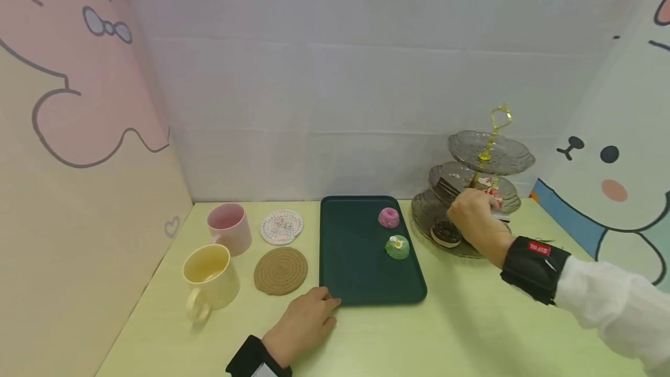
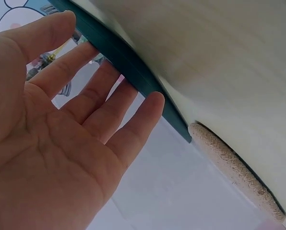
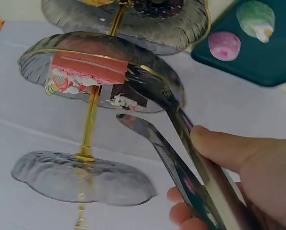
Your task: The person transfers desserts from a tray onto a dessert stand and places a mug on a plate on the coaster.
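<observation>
My right hand [image 1: 477, 219] grips metal tongs [image 3: 205, 172] at the three-tier glass stand [image 1: 492, 156]. In the right wrist view the tongs' arms are spread, one tip at the edge of a pink layered cake slice [image 3: 90, 72] on the middle tier. A dark piece with white topping [image 3: 126, 98] lies beside that slice. My left hand [image 1: 305, 323] touches the front left corner of the dark green tray [image 1: 356, 260], its fingers extended and loosely bent at the rim. On the tray sit a pink ring-shaped cake [image 1: 389, 217] and a green round cake [image 1: 398, 247].
At the left stand a pink mug [image 1: 230, 229] and a yellow mug [image 1: 213, 278]. Between them and the tray lie a white speckled coaster [image 1: 281, 227] and a brown woven coaster [image 1: 281, 271]. A chocolate doughnut [image 1: 446, 233] sits on the stand's bottom tier. A white backdrop [image 1: 314, 103] rises behind.
</observation>
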`<control>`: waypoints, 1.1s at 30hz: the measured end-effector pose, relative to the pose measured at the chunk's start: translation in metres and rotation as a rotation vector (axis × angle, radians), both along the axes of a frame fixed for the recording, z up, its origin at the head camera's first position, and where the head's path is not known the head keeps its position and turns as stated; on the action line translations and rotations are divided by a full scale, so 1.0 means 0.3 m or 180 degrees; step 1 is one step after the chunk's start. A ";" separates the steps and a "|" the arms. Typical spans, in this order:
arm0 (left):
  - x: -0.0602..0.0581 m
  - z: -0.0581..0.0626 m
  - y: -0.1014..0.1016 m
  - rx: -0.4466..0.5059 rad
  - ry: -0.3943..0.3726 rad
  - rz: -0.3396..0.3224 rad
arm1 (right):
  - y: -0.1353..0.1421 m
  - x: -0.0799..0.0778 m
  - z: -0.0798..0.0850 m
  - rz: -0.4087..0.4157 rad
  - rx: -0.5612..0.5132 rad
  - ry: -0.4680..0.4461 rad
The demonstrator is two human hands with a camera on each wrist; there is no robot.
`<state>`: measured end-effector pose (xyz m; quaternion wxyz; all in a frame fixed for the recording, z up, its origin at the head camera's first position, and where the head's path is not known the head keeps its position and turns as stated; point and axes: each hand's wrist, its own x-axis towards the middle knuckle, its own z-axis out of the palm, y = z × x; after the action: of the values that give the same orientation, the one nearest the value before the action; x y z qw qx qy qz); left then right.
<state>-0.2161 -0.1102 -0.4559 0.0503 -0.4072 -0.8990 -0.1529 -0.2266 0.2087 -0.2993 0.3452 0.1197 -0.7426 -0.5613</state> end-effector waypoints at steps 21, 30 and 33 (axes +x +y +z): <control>-0.003 0.001 0.000 -0.0028 -0.0025 -0.0015 | 0.218 0.162 0.117 0.0008 -0.3227 -0.1184; -0.012 -0.001 -0.003 0.0009 -0.0060 -0.0038 | 0.258 0.239 0.063 0.0638 -0.3434 -0.0649; -0.011 -0.009 -0.001 0.0042 -0.0071 -0.0056 | 0.243 0.255 0.006 0.0885 -0.3278 -0.0761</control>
<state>-0.2194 -0.1107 -0.4587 0.0416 -0.4130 -0.8949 -0.1638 -0.1501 0.2815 -0.2975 0.3433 0.0951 -0.9327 -0.0566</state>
